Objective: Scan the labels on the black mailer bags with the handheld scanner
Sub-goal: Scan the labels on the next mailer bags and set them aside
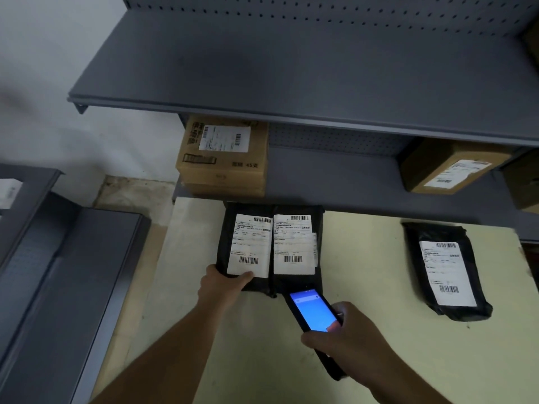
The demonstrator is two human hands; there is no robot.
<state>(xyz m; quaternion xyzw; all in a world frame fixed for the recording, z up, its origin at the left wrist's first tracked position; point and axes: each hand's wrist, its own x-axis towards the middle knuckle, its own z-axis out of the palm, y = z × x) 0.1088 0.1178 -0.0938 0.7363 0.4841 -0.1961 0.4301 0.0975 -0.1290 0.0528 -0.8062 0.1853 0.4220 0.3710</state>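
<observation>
A left hand (221, 284) is gripping the near edge of the left bag (248, 246), touching a second bag (297, 246). The right hand (347, 333), fingers wrapped, is aiming the scanner (313, 314). A third bag (446, 272) is lying well apart across bare table (364, 287), boxes (223, 158) shelved behind.

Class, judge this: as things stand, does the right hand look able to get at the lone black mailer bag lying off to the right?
Probably yes. Bare table lies between the right hand and that bag, with nothing in the way. But the hand is gripping the scanner.
</observation>
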